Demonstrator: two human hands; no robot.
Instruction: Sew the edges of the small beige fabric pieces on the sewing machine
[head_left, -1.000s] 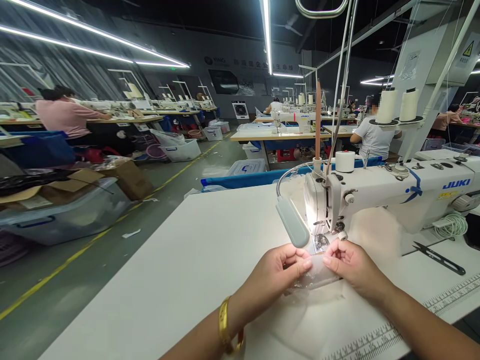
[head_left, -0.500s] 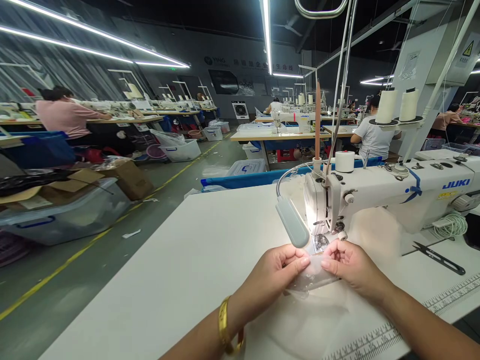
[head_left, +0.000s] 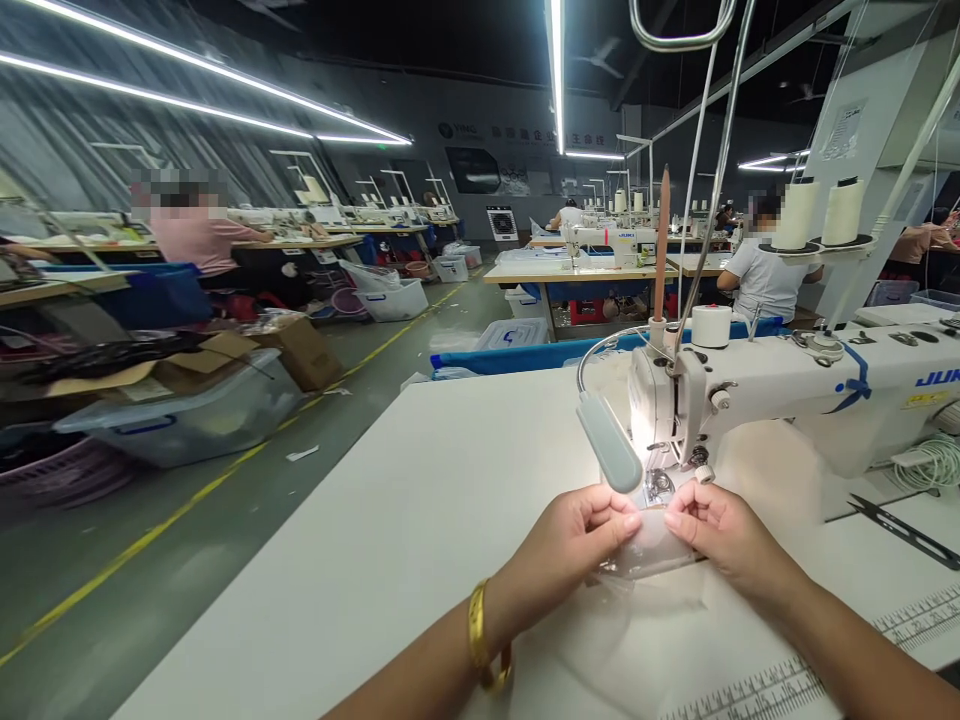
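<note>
Directly in front of the sewing machine (head_left: 780, 375), my left hand (head_left: 574, 540) pinches the left part of a sheer whitish piece of fabric (head_left: 651, 548) between thumb and fingers. My right hand (head_left: 731, 535) pinches the same piece on its right, close to the left hand. The fabric's far edge lies near the presser foot (head_left: 660, 487), lit by a lamp; I cannot tell whether it is under the foot. More pale sheer material (head_left: 630, 630) spreads over the table below my wrists. A grey-green lamp head (head_left: 611, 445) hangs just above my left fingers.
Black thread snips (head_left: 904, 530) lie on the white table (head_left: 360, 560) at right, near a coiled pale cord (head_left: 930, 465). A ruler strip (head_left: 787, 685) runs along the near edge. Thread cones (head_left: 793, 215) stand behind the machine. Co-workers sit at other machines.
The camera has turned slightly left, so the whole scene sits farther right in the picture. Both hands keep their pinch on the fabric, at about the same place before the presser foot.
</note>
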